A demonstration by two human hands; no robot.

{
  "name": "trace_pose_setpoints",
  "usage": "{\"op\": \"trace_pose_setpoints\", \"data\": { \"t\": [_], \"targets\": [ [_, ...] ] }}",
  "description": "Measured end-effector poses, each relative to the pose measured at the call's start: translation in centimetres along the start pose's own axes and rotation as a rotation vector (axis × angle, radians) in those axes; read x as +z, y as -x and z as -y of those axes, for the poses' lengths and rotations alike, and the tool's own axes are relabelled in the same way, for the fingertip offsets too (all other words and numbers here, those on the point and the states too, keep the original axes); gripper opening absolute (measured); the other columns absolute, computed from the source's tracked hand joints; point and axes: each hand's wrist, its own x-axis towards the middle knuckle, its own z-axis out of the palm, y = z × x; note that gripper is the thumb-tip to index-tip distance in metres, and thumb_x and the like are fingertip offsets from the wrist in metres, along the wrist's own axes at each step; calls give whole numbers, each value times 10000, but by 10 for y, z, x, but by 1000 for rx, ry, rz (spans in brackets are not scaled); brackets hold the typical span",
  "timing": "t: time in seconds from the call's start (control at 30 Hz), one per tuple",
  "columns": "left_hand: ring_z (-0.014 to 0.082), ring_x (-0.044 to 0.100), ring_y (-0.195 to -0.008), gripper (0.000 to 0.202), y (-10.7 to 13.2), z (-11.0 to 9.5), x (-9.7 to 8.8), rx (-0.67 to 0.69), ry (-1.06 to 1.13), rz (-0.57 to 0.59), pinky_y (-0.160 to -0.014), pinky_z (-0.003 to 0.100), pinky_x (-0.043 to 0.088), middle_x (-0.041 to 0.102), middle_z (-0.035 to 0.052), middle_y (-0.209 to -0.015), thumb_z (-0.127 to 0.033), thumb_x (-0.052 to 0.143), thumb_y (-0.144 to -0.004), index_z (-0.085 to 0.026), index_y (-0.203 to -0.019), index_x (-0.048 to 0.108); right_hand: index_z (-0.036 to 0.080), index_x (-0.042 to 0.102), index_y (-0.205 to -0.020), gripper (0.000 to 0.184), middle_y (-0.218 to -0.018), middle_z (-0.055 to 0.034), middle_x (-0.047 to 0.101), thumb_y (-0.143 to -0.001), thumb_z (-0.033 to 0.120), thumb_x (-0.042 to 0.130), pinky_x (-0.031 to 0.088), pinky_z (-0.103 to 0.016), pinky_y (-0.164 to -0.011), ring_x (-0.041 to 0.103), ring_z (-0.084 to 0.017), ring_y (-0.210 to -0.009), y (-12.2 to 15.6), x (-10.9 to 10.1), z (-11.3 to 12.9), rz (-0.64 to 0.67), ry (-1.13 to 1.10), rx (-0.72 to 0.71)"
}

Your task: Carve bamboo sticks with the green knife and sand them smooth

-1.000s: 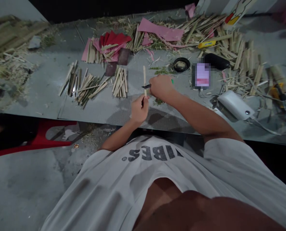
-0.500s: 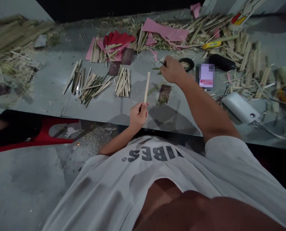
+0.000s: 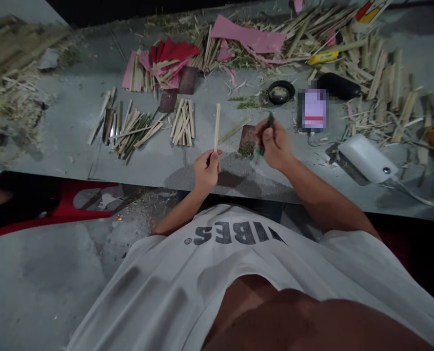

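The left hand (image 3: 207, 170) pinches a pale stick (image 3: 217, 126) by its near end; the right hand (image 3: 276, 145) is closed around a dark knife (image 3: 270, 120).

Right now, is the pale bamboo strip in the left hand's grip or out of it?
In the grip: the left hand pinches the pale bamboo strip at its near end, and the rest sticks out beyond the fingers.

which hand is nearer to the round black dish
Right. The right hand, holding a dark tool, is a little below the dish in the picture; the left hand, gripping a thin stick, is farther off, lower and to the left.
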Motion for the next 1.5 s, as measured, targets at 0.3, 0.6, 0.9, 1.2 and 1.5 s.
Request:
{"op": "trace_pose_setpoints", "data": {
  "t": [0.3, 0.6, 0.9, 1.2, 1.5],
  "targets": [
    [132, 507, -493, 871, 1, 7, 7, -27, 39, 55, -523, 301, 392, 556, -71, -575, -1091, 770, -1063, -233, -1121, 908, 341, 643, -998, 749, -931, -95, 745, -1105, 1081, 602, 646, -544, -883, 752, -348, -898, 47, 8, -35, -105, -259, 144],
    [132, 526, -490, 852, 1, 0, 18, -57, 80, 121, -531, 297, 426, 568, -75, -573, -1086, 819, -1028, -240, -1087, 905, 322, 681, -1157, 562, -909, -76, 748, -1210, 879, 620, 573, -474, -776, 705, -316, -825, 44, 9, -27, -78, -96, 224],
    [137, 528, -496, 774, 7, -13, 18, -71, 17, 130, -541, 297, 421, 562, -63, -564, -1015, 780, -1100, -247, -1030, 856, 216, 848, -1396, 521, -1338, -244, 912, -1302, 592, 501, 648, -521, -990, 876, -426, -1184, 44, -5, 7, 151, 199, -109],
    [124, 531, -456, 812, 17, -26, 3, 37, 45, 140, -504, 275, 409, 580, -54, -536, -1029, 787, -1103, -237, -943, 863, 248, 916, -1226, 556, -1125, -163, 932, -1309, 698, 600, 575, -437, -864, 845, -337, -1012, 33, -10, 13, 183, 273, -238],
    [89, 447, -417, 742, 31, -44, -6, 100, 69, 108, -493, 252, 369, 534, -77, -506, -925, 800, -1172, -227, -926, 847, 290, 922, -1156, 624, -1029, -129, 913, -1262, 841, 647, 600, -464, -828, 844, -337, -923, 22, 0, 2, 63, 238, -261]
  ]
}}
